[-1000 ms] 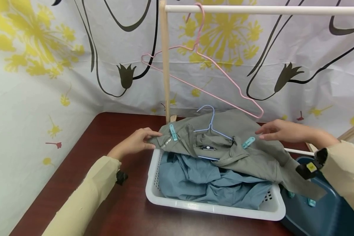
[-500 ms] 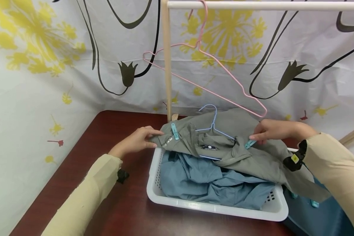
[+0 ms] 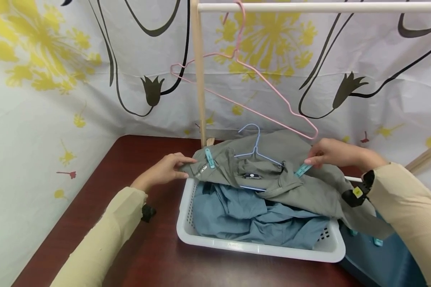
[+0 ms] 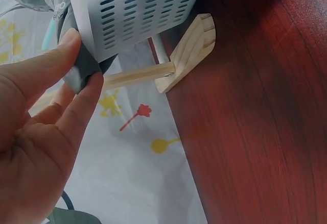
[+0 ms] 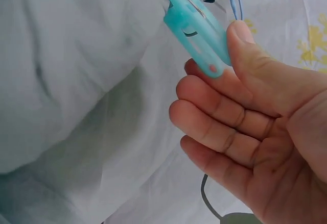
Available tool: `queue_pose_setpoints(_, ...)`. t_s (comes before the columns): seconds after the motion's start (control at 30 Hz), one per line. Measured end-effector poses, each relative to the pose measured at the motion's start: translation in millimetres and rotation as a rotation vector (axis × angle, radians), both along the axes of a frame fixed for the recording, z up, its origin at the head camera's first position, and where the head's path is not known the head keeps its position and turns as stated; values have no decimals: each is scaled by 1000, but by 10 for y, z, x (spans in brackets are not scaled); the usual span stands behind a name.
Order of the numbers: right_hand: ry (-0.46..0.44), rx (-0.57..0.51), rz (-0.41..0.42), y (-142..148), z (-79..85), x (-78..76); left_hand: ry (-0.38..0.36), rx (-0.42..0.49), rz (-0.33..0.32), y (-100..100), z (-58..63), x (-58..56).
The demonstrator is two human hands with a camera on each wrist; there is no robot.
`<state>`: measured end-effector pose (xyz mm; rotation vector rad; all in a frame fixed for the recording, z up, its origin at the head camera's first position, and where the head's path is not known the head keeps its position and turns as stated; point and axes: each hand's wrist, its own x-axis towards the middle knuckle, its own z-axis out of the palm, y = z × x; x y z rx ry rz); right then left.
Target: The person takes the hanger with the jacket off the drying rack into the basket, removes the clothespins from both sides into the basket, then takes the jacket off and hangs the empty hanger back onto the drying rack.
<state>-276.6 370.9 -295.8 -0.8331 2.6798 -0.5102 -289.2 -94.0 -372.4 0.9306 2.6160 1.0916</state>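
Note:
A grey-green garment [image 3: 316, 195] with a neck label lies bunched over the white basket's back part, a light blue hanger [image 3: 256, 145] inside it with the hook sticking up. My left hand [image 3: 161, 171] pinches a corner of the garment between thumb and fingers, beside the basket's left corner. At the garment's right side, my right hand [image 3: 334, 153] pinches the end of a teal clothespin [image 5: 196, 30] between thumb and index finger; the clothespin's other end meets the cloth near the hanger. A second teal clothespin [image 3: 210, 158] sits on the garment's left side.
Blue cloth [image 3: 233, 219] fills the white basket [image 3: 262, 249] on the dark red table [image 3: 147, 255]. A pink hanger [image 3: 278, 93] hangs from the rack's white bar [image 3: 327, 7]. On the right stands a dark blue bin [image 3: 384, 259], with teal clothespins showing in it.
My right hand has come in from the right and taken hold of the teal clothespin on the garment's right side. My left hand stays at the garment's corner.

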Motion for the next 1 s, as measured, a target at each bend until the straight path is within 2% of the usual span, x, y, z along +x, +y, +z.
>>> queue_pose_setpoints(0.23,26,-19,-42,86,-77,59,-8,6,-8,51,-111,21)
queue_pose_setpoints(0.4,64,-10,-101,202,-96,111,2,0,1,78,-126,30)
queue_pose_setpoints(0.67,61,14,-136,385,-122,251,-5,2,17,-8,-145,53)
queue_pose_setpoints(0.9,58,19,-226,549,-111,335,-16,24,29,-80,-158,48)
queue_pose_setpoints(1.0,62,21,-239,622,-122,374,-26,26,36,-101,-170,52)
